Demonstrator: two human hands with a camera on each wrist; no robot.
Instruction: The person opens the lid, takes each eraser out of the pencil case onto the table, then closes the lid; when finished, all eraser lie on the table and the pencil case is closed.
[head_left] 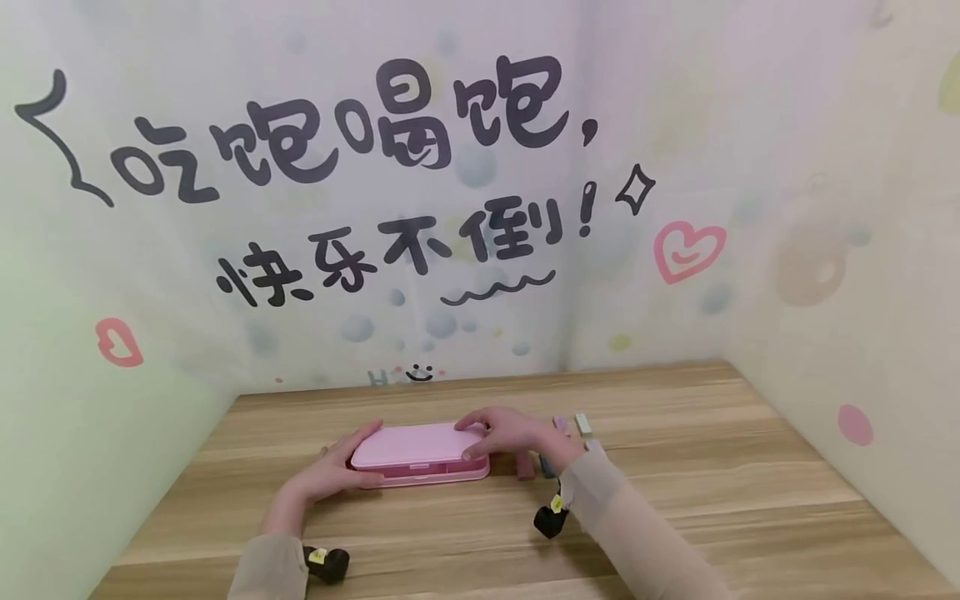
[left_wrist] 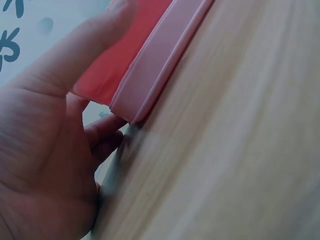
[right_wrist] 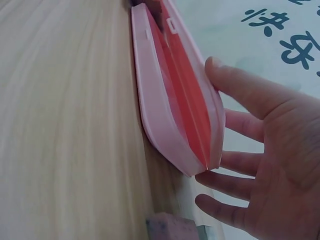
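Observation:
A pink pencil case (head_left: 420, 444) lies on the table with its lid partly raised, leaving a gap along the front. My left hand (head_left: 330, 471) holds its left end, thumb along the front side and fingers round the back. In the left wrist view, fingertips (left_wrist: 107, 131) of that hand meet the case's corner. On the lid's right part rests my right hand (head_left: 510, 432), its thumb and fingers spread over it. The right wrist view shows the thumb on the outside of the lid (right_wrist: 200, 85) and the other fingers straight near its end. Red shows inside the case.
Right of the case, several small blocks lie on the wooden table (head_left: 675, 500), among them a pink one (head_left: 524, 467) and a white one (head_left: 583, 425), partly behind my right wrist. Printed wall sheets (head_left: 480, 333) rise at the back and both sides.

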